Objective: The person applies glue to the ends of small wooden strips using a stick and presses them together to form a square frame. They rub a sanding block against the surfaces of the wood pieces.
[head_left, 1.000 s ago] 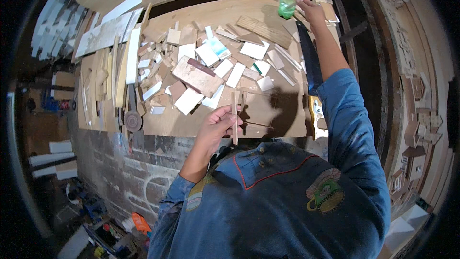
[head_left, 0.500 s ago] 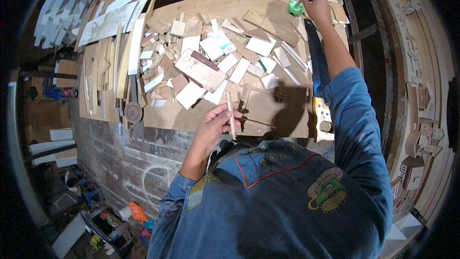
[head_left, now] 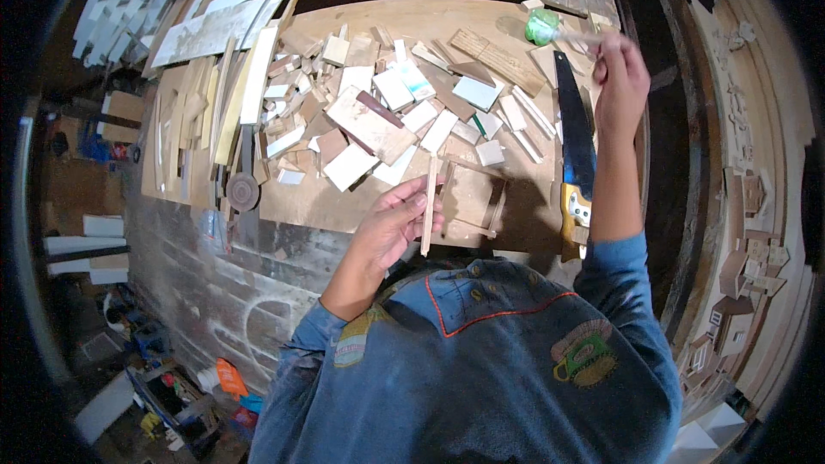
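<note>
a: left hand (head_left: 391, 228)?
b: fingers closed on a thin wood strip (head_left: 428, 210), held upright over the bench (head_left: 344, 206) edge, clear of the scraps.
a: right hand (head_left: 620, 77)?
b: pinching a brush (head_left: 574, 36) at the green pot (head_left: 541, 27), far corner, beside the saw (head_left: 574, 133).

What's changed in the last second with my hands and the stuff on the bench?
Little changed. The right hand drew slightly back from the green pot, still holding its thin stick. The left hand kept its wooden strip. The saw and wood scraps stayed put.
</note>
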